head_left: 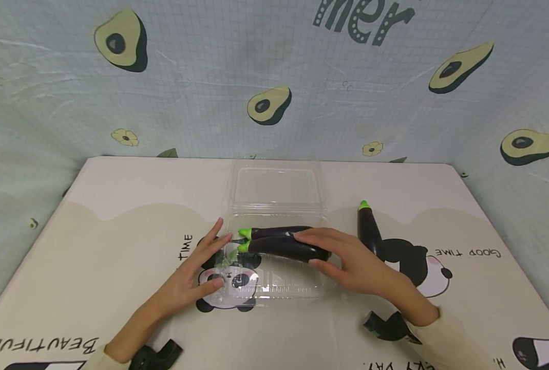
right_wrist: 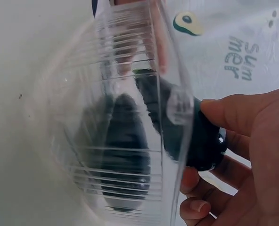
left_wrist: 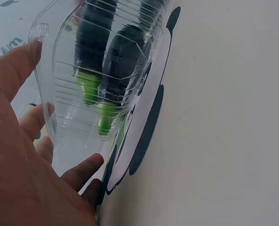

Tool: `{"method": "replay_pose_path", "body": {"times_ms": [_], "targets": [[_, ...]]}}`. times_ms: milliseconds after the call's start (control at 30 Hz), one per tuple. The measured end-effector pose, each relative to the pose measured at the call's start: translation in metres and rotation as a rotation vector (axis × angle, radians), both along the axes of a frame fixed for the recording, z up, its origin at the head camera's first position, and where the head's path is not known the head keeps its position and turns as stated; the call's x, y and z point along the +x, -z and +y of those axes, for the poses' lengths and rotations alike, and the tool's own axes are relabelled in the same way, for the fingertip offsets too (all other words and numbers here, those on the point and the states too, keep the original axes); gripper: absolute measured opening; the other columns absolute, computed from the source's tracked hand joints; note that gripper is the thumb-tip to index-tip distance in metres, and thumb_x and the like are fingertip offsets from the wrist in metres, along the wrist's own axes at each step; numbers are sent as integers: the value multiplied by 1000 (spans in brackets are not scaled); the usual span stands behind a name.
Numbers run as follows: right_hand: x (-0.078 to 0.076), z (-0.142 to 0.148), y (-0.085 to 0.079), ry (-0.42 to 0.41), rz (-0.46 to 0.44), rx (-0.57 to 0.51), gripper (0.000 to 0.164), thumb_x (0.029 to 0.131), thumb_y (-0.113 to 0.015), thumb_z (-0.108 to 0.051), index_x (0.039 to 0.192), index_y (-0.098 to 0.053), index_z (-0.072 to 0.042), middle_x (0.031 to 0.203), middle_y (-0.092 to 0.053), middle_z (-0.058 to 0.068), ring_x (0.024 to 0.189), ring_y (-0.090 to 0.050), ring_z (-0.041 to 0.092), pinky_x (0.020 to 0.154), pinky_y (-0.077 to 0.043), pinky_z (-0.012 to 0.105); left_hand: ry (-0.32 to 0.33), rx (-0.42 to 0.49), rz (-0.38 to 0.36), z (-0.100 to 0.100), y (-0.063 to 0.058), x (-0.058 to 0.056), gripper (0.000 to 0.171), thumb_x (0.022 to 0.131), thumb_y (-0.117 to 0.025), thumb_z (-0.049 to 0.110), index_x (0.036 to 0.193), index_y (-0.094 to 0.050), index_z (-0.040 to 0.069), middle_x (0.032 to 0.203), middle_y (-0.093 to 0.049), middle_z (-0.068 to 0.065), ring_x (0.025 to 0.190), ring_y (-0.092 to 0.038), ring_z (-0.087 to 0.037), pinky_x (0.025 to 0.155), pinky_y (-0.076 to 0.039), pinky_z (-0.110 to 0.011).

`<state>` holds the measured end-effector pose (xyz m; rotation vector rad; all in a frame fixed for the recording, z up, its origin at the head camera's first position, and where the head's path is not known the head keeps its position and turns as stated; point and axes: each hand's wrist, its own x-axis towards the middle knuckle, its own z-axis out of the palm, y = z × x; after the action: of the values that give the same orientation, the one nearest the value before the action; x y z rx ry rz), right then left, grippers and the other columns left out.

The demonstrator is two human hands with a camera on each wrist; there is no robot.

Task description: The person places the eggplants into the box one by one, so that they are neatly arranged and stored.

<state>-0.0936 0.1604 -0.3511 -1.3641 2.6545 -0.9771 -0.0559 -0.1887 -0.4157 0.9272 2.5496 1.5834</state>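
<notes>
One eggplant is lying in clear container toward tabletop far edge; right hand is gripping second eggplant over it, left hand touching rim, uncurled; third eggplant, right-edge side, apparently remaining

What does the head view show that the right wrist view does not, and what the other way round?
Only the head view shows a third eggplant, lying on the table to the right of the clear container. Only the right wrist view shows the letters "sum" on the backdrop and the blunt end of the second eggplant, seen through the clear container. Both show this container and the right hand gripping an eggplant.
</notes>
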Motion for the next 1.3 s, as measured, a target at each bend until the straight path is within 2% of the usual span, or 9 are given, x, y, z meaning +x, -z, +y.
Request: {"method": "replay_pose_path", "body": {"times_ms": [367,767,867,1000,1133,1300], "targets": [[1,-7,7,-13,27,13,47,90,-67,-21,135,-54,-14,135,-53,-1,125,-49,17,96,-44,37,-4,-14,10,1,0,0,74,81,-64,12,148,-35,10,160,-4,-5,145,-7,-27,101,-17,-68],[1,-13,12,24,45,43,48,89,-69,-24,135,-54,-17,135,-53,0,118,-55,16,89,-49,36,2,-14,9,0,0,0,74,81,-64,12,149,-34,12,160,-3,-6,145,-6,-28,101,-17,-68],[1,-13,13,27,69,54,49,89,-69,-24,135,-54,-16,134,-54,2,102,-61,12,80,-51,32,4,-12,9,0,0,-1,75,81,-65,12,149,-34,12,160,-4,-7,145,-6,-28,101,-17,-69],[0,-13,14,33,87,74,49,89,-70,-23,135,-54,-16,130,-53,1,80,-60,8,67,-48,26,2,-12,10,0,-1,-1,75,81,-65,13,149,-34,14,160,-4,-7,145,-7,-28,101,-17,-69],[0,-14,12,43,100,101,49,89,-69,-24,135,-55,-17,123,-53,2,66,-54,9,60,-45,22,-2,-16,10,0,-1,-1,75,81,-64,13,149,-34,13,160,-4,-6,145,-7,-28,101,-17,-68],[-1,-14,11,50,131,131,49,88,-70,-24,134,-56,-17,117,-53,3,64,-53,10,58,-44,22,-4,-17,5,0,-1,0,75,80,-64,12,149,-34,13,160,-4,-5,145,-6,-27,101,-18,-68]]}}
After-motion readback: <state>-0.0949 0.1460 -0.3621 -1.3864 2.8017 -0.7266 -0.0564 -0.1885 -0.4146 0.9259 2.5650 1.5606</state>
